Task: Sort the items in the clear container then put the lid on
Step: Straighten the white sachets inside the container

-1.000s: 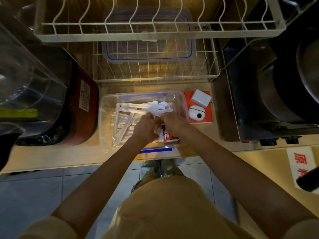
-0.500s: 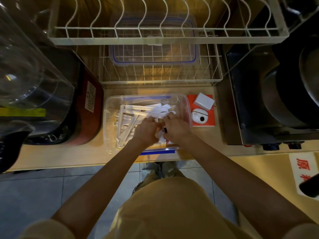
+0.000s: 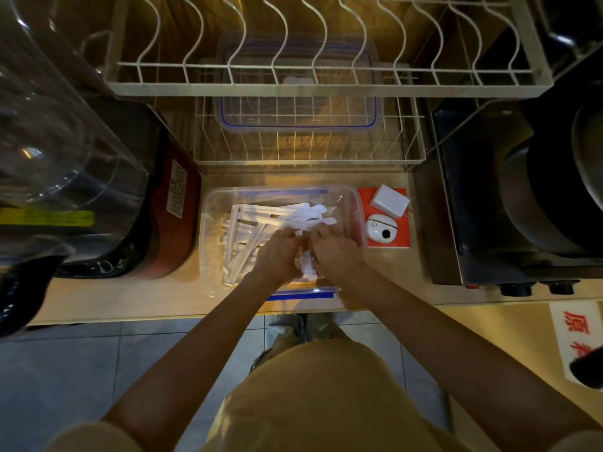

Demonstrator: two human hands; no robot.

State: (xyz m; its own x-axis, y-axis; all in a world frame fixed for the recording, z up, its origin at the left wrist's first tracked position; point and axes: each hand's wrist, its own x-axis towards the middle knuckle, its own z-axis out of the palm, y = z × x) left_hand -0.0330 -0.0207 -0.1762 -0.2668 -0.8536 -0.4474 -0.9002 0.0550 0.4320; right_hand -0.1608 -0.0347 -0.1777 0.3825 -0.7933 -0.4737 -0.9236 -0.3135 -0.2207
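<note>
Gathering white packets [image 3: 261,223], left hand [image 3: 277,254] and right hand [image 3: 336,252] meet inside the clear container [image 3: 208,243]; fingers curled around packets, apparently bunching them.

Glossy clear plastic container [image 3: 212,230]

Wood counter [image 3: 130,298], clear container [image 3: 212,223], red appliance [image 3: 176,223], orange card [image 3: 399,241], steel cooker [image 3: 473,207].

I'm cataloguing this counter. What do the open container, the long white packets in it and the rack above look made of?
Container: clear glossy plastic, since the counter shows through its walls. Packets: probably matte paper wrappers, flat and creased. Rack: likely metal wire with a white coating, judging by its thin bent rods.
</note>
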